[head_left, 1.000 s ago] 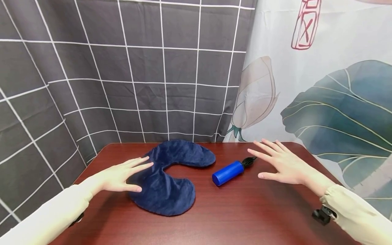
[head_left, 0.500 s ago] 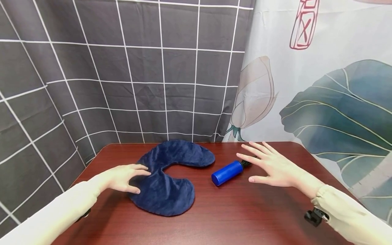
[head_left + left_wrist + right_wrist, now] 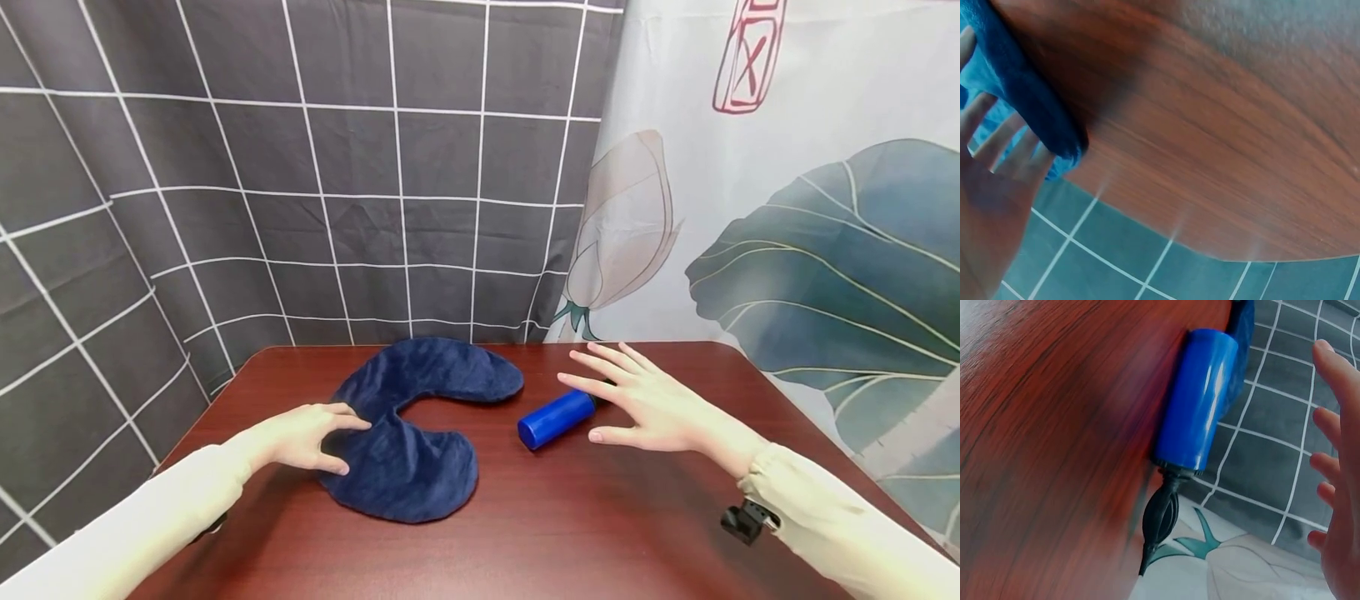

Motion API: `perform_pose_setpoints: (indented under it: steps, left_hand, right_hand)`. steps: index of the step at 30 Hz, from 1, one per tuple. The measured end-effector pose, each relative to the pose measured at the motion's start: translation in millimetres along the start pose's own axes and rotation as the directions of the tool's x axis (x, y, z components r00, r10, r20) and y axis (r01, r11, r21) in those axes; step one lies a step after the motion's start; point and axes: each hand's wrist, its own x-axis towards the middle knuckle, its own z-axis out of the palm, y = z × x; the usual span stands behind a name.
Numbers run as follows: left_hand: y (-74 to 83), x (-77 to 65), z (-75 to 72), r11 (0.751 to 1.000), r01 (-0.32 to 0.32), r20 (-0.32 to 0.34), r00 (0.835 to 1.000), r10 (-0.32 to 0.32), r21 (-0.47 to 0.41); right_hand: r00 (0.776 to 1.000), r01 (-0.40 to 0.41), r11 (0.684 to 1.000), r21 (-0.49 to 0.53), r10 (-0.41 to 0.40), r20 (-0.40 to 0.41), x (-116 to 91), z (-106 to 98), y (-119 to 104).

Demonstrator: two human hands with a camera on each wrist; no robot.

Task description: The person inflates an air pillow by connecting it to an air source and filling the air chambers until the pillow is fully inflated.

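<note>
A navy plush U-shaped neck pillow [image 3: 420,467], looking flat, lies on the table with its gap facing right. My left hand [image 3: 307,437] is over its left edge, fingers slightly bent and thumb apart. In the left wrist view those fingers [image 3: 1022,147] overlap the blue fabric [image 3: 1029,87]; whether they touch it I cannot tell. Right of the pillow lies a blue hand air pump [image 3: 557,419]. The right wrist view shows its black ribbed nozzle end [image 3: 1160,515]. My right hand [image 3: 652,408], fingers spread, hovers by the pump and partly hides that end.
The reddish-brown wooden table [image 3: 570,517] carries both things. Behind it hang a dark grey curtain with white grid lines [image 3: 360,233] and a white cloth with flower and leaf prints [image 3: 817,275]. A small black device [image 3: 746,522] sits on my right wrist.
My right hand has moved left, over the pump's black end. The left hand's fingers have bent down a little toward the pillow. Pillow and pump lie where they were.
</note>
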Motion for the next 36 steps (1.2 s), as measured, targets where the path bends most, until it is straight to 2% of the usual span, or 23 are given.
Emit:
perform_pose_setpoints:
  steps: [8, 14, 21, 26, 36]
  left_hand:
    - [17.6, -1.7, 5.7, 0.998, 0.063, -0.05, 0.997, -0.062, 0.03]
    - [31.8, -2.0, 7.9, 0.989, 0.148, -0.066, 0.987, -0.146, 0.023]
    - [50.0, -0.6, 9.6, 0.961, 0.278, -0.112, 0.954, -0.277, -0.007]
    - [60.2, 1.7, 12.7, 0.948, 0.318, -0.154, 0.937, -0.313, 0.009]
    - [76.2, 6.0, 16.5, 0.892, 0.452, -0.126, 0.886, -0.447, 0.018]
  right_hand:
    - [0.999, 0.044, 0.998, 0.037, -0.043, -0.022, 17.9, 4.3, -8.0]
    - [0.998, 0.062, 0.994, 0.089, -0.06, -0.029, 27.0, 9.5, -12.8]
    - [0.999, 0.042, 0.988, 0.152, -0.042, 0.0, 34.8, 12.1, -12.0]
    - [0.999, 0.021, 0.984, 0.174, -0.026, 0.027, 41.6, 14.5, -12.0]
    - [0.998, 0.052, 0.976, 0.213, -0.058, 0.02, 46.1, 24.1, -18.3]
